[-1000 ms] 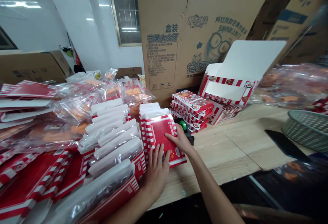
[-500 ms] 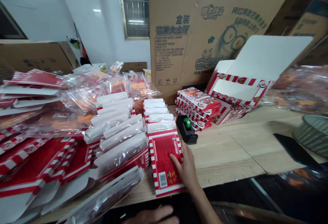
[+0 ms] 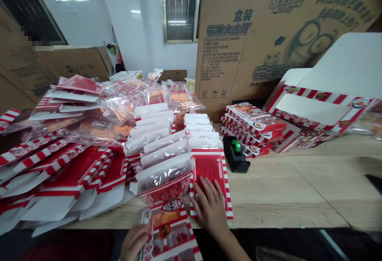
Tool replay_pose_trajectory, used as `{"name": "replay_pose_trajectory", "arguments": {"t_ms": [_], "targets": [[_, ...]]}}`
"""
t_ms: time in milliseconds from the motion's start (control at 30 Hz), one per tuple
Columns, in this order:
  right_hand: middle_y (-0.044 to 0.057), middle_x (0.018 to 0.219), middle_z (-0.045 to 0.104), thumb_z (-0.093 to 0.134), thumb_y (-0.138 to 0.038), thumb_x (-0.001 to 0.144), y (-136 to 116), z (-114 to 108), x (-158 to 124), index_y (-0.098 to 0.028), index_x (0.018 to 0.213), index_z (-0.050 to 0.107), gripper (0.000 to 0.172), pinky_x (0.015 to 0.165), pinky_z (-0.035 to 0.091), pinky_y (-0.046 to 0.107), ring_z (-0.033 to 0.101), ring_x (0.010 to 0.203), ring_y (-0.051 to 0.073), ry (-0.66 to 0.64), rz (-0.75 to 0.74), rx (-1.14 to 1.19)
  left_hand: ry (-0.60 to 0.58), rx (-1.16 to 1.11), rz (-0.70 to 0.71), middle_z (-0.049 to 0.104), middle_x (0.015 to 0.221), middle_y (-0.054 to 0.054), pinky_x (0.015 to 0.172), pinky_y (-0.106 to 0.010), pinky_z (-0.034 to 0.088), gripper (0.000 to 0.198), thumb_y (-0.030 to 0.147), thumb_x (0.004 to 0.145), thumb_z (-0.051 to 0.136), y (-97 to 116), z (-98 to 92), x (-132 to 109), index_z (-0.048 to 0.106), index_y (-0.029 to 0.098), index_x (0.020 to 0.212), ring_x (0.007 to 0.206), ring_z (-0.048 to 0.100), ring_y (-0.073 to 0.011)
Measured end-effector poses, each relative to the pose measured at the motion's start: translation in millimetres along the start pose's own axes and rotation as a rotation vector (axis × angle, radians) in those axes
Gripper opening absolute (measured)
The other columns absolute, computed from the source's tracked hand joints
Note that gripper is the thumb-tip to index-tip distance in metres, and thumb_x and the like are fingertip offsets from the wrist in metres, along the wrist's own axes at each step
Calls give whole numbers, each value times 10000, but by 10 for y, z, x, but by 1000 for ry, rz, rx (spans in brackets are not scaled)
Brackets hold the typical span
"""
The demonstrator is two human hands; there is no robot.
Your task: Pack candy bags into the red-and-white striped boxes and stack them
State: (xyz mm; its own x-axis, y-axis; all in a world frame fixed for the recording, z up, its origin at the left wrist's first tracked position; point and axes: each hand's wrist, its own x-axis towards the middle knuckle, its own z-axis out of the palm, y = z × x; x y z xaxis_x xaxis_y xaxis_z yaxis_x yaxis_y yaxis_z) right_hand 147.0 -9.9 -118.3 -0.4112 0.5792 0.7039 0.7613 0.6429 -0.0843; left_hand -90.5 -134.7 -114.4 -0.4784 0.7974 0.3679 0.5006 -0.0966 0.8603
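At the bottom, my left hand (image 3: 135,240) is closed on the left edge of a red-and-white candy box (image 3: 171,229). Its clear window shows orange and dark red pieces. My right hand (image 3: 211,205) lies with spread fingers on a red striped box (image 3: 209,165), back side up, at the near end of a row of boxes with white flaps (image 3: 198,127). Left of this row leans a second row of boxes (image 3: 167,165), whose open ends show clear plastic wrapping. The lower end of the held box runs out of the picture.
A black tape dispenser (image 3: 235,155) with green tape stands beside a stack of finished-looking boxes (image 3: 253,123). An open display carton (image 3: 316,106) is at right. Flat red cartons (image 3: 71,173) and plastic-wrapped pieces (image 3: 119,110) pile up at left. A large cardboard box (image 3: 223,66) stands behind.
My left hand has come up at the bottom with the windowed candy box in it. My right hand has shifted from the red box's right edge onto its face. The view has turned left.
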Motion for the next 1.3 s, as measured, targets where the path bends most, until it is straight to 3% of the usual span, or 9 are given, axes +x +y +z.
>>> {"name": "replay_pose_trajectory", "arguments": {"t_ms": [167, 333, 533, 700, 867, 1000, 1133, 1200, 1300], "targets": [[97, 1273, 544, 515, -197, 838, 102, 213, 179, -266, 1243, 500, 411, 997, 366, 555, 485, 1192, 277, 77, 128, 177, 27, -69, -97, 668, 667, -50, 649, -375, 552, 321, 527, 689, 628, 41, 440, 291, 616, 207, 708, 660, 653, -232], [100, 1163, 589, 467, -149, 867, 44, -81, 185, -234, 1167, 531, 318, 936, 457, 476, 524, 1137, 238, 133, 281, 487, 140, -118, -173, 653, 902, -76, 767, -373, 524, 518, 465, 699, 657, 156, 613, 409, 498, 156, 1084, 821, 645, -232], [101, 1210, 559, 514, -184, 859, -177, -415, 537, -245, 1286, 452, 435, 935, 460, 424, 520, 1133, 231, 187, 329, 743, 472, -180, 309, 438, 1270, -122, 907, -260, 417, 564, 343, 807, 602, 528, 602, 527, 346, 184, 1283, 1107, 509, -179], [79, 1175, 575, 539, -133, 838, -399, -439, 731, -278, 1276, 478, 466, 909, 481, 365, 539, 1107, 208, 274, 284, 870, 499, -121, 486, 573, 1016, -48, 842, -248, 424, 212, 272, 901, 457, 858, 552, 720, 544, 192, 1078, 931, 563, -145], [63, 1027, 613, 529, -62, 819, -433, -589, 785, -263, 1083, 632, 348, 755, 526, 269, 610, 930, 164, 260, 157, 869, 378, -108, 324, 616, 792, -25, 805, -243, 427, 334, 290, 917, 396, 934, 524, 735, 619, 181, 693, 905, 575, -158], [35, 1016, 657, 500, -128, 865, -390, -669, 860, -283, 1030, 645, 268, 822, 509, 276, 621, 958, 155, 125, 315, 1068, 363, -479, -38, 655, 951, -9, 752, -228, 463, 204, 330, 854, 520, 994, 421, 760, 625, 230, 999, 891, 601, -142], [40, 1147, 634, 493, -220, 895, -374, -680, 888, -341, 1306, 413, 436, 896, 480, 333, 604, 1037, 159, -1, 536, 1452, -98, -681, -204, 677, 1007, -56, 752, -302, 509, 379, 316, 750, 645, 988, 185, 880, 607, 229, 1116, 886, 639, -197], [22, 1135, 639, 495, -229, 896, -368, -686, 905, -330, 1160, 547, 288, 921, 453, 324, 586, 1058, 152, -52, 514, 1514, -347, -693, -197, 695, 975, -76, 805, -373, 503, 260, 300, 750, 634, 966, 77, 951, 675, 214, 992, 926, 636, -238], [-14, 1082, 644, 596, -231, 832, -380, -719, 969, -264, 780, 621, 66, 887, 444, 269, 570, 1046, 140, -48, 467, 1486, -489, -657, -106, 687, 1021, -84, 875, -439, 468, 140, 248, 769, 590, 963, -13, 1023, 701, 199, 700, 1016, 601, -273]]}}
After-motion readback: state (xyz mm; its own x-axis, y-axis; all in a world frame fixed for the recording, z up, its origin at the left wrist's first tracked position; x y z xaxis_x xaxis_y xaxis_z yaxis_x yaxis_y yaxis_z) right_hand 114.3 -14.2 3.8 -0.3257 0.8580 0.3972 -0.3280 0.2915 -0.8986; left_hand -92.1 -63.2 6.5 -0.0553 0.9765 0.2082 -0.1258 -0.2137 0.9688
